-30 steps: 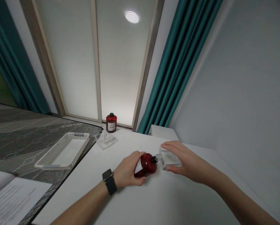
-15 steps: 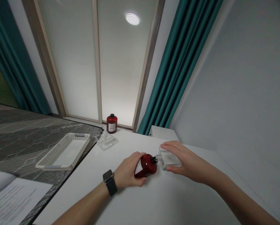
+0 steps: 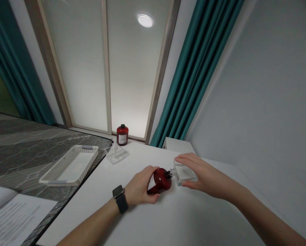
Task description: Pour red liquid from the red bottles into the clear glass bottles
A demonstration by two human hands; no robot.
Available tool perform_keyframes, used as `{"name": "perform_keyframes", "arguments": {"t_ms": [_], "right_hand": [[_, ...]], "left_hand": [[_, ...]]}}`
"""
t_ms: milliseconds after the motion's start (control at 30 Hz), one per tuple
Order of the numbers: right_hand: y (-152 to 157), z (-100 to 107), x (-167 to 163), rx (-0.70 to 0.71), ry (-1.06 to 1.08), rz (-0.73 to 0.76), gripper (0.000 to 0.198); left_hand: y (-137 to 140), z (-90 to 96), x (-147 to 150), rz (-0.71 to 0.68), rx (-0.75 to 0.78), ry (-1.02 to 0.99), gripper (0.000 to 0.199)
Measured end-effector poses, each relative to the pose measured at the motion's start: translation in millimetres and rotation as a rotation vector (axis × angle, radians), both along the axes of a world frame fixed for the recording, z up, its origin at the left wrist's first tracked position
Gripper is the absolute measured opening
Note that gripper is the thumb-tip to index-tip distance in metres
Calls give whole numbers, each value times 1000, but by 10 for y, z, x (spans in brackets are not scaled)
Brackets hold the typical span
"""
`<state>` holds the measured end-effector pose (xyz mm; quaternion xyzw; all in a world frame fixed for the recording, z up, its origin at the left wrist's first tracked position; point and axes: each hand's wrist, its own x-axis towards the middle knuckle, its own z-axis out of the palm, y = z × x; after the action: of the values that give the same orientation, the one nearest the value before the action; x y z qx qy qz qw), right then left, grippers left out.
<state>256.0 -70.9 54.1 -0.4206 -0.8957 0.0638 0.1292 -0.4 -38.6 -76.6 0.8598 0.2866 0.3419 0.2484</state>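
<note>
My left hand [image 3: 142, 186], with a dark watch on its wrist, is wrapped round a red bottle [image 3: 162, 180] with a white label. The bottle is tilted, its black-rimmed neck pointing right. In my right hand [image 3: 197, 174] is a clear square glass bottle [image 3: 184, 173], gripped between thumb and fingers. Its narrow neck points left and meets the red bottle's mouth. Whether liquid passes between them I cannot tell. Both are held over the white table [image 3: 194, 218].
Another red bottle [image 3: 122, 135] with a black cap stands at the table's far edge. Near it lies a clear plastic piece [image 3: 117, 155]. To the left, a white perforated basket [image 3: 43, 180] and an open booklet [image 3: 27, 218] rest on a grey surface. A white box [image 3: 180, 145] sits behind.
</note>
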Motion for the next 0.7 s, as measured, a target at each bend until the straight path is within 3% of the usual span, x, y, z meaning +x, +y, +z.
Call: {"name": "perform_keyframes", "arguments": {"t_ms": [700], "right_hand": [[-9,26,-20,-7,-17,-1,63]], "left_hand": [[13,1,-7,-7,9,0,81]]}}
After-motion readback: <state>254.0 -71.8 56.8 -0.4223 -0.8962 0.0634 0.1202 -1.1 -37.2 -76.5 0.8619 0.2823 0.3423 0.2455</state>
